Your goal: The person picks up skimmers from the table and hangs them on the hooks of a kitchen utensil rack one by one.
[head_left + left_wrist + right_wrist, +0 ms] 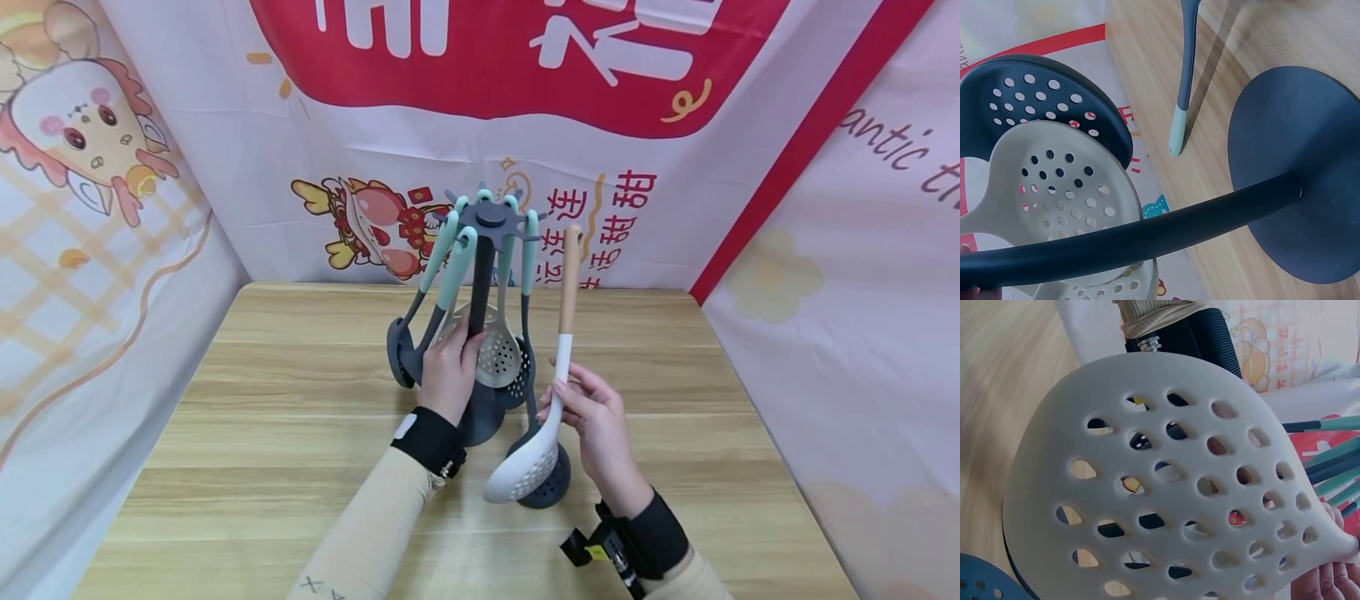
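My left hand grips the black pole of a utensil stand. The pole rises from a round dark base. My right hand pinches a white skimmer by its neck, with the wooden handle pointing up and the perforated bowl low. Close up, that bowl fills the right wrist view. Beneath it on the table lies a dark skimmer; a mint handle end rests on the table in the left wrist view. Pale skimmer and dark skimmer hang from the stand.
Several mint-handled utensils hang round the stand, including a dark ladle on its left. The wooden table lies under everything. Printed cloth encloses the back and both sides.
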{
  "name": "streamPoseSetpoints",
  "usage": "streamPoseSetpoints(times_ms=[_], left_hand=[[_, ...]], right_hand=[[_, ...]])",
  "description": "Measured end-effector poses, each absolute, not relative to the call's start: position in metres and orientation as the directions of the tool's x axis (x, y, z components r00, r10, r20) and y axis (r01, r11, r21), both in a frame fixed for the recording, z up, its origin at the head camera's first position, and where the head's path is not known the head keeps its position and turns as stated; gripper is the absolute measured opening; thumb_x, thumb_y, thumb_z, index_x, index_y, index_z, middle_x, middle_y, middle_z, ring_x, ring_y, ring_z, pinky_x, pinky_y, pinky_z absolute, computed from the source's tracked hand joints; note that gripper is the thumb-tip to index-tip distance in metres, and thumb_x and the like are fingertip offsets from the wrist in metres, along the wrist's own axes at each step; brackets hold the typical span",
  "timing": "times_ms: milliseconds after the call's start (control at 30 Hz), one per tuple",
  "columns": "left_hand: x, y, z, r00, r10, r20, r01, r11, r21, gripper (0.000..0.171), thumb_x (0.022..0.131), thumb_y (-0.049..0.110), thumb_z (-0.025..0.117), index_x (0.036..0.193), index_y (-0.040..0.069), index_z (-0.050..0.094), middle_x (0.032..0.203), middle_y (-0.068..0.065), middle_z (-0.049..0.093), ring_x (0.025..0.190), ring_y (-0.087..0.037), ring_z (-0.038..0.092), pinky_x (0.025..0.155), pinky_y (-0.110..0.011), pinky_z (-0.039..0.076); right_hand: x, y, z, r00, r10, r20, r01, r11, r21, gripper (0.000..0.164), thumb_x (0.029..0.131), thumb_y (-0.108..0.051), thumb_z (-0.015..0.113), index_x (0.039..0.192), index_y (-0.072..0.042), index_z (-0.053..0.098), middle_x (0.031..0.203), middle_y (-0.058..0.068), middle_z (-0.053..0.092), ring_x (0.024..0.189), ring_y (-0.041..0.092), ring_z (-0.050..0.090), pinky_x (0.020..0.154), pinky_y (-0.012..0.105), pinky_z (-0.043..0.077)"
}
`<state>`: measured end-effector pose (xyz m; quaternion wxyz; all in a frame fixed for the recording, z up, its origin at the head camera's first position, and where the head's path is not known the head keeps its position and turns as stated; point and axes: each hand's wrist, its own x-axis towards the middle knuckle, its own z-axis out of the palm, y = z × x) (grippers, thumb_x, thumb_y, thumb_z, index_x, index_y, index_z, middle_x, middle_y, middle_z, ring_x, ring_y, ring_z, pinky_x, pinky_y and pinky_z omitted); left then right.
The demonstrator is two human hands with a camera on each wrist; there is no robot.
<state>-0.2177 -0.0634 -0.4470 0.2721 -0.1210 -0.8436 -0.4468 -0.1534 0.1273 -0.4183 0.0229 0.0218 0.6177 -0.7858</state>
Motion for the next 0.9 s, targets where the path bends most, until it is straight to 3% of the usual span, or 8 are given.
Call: streamPoseSetpoints(times_ms=[400,900], left_hand=[[-0.217,-0.062,-0.446,-0.83,-0.05,0.556,0.435,0.566,0.7,0.036,0.1,0.019,0.057,0.133,0.004,0.059,0.095,-0.015,0.072,0.08,-0.026,0.07,0.066,-0.039,0.057],[-0.216,-0.062,-0.447,-0.817,-0.046,0.575,0.449,0.576,0.683,0.038,0.101,0.02,0.057,0.136,0.006,0.057,0.097,-0.015,0.071,0.081,-0.027,0.069,0.067,-0.04,0.057]], right_hand=[[-0.147,0.127,-0.412,-0.999,-0.032,0.009,-0.001,-0.244,-0.97,0.03,0.098,-0.002,0.053,0.112,-0.024,0.068,0.075,-0.002,0.069,0.063,0.011,0.067,0.067,0.029,0.06],[-0.141,0.126,-0.41,-0.997,-0.053,0.06,-0.046,-0.234,-0.971,0.037,0.097,0.0,0.054,0.112,-0.029,0.07,0.079,-0.002,0.072,0.067,0.013,0.068,0.07,0.03,0.06]])
